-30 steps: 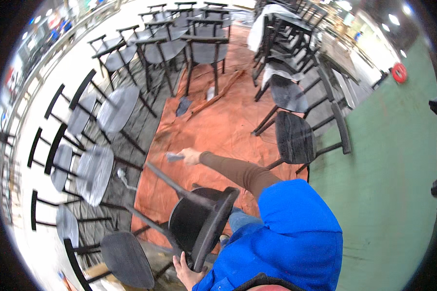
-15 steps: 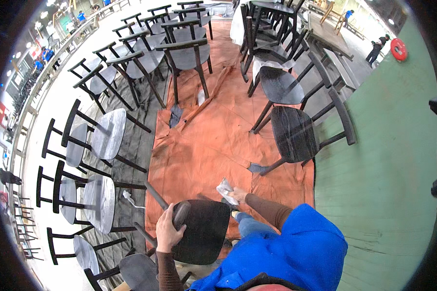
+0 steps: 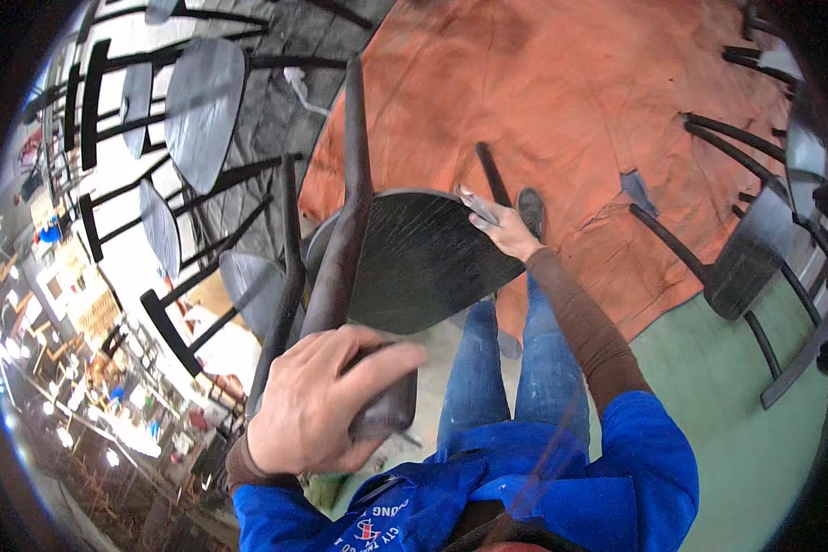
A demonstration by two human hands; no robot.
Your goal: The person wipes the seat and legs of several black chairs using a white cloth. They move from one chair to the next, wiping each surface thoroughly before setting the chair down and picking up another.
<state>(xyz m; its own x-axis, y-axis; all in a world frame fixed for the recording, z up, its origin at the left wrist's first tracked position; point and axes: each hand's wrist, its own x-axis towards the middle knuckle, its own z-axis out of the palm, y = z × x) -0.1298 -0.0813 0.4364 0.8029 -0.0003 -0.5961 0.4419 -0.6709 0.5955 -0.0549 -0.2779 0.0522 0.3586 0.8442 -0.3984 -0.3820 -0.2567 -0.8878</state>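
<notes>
A dark wooden chair [image 3: 405, 276] is tilted in front of me, its black seat turned up and its thick curved wood members toward me. My left hand [image 3: 317, 400] is wrapped round the rounded dark end of its back rail, thumb over the top. At the far right edge of the seat, my right hand [image 3: 511, 230] pinches a small, pale folded cloth or pad [image 3: 478, 206]; its exact kind is unclear. The pad lies close against the seat rim, though I cannot tell if it touches. One dark leg [image 3: 493, 175] juts out beyond the seat.
An orange sheet [image 3: 561, 92] covers the floor ahead, with green floor [image 3: 708, 414] at right. Dark chairs with grey seats [image 3: 204, 115] line the left side. Another dark chair [image 3: 750, 253] stands at right. My shoe [image 3: 530, 212] is beside the held chair.
My view has tilted down and swung. The held chair is tipped up closer to me. My right hand, with the pale pad, has come from beside the chair to the seat's edge.
</notes>
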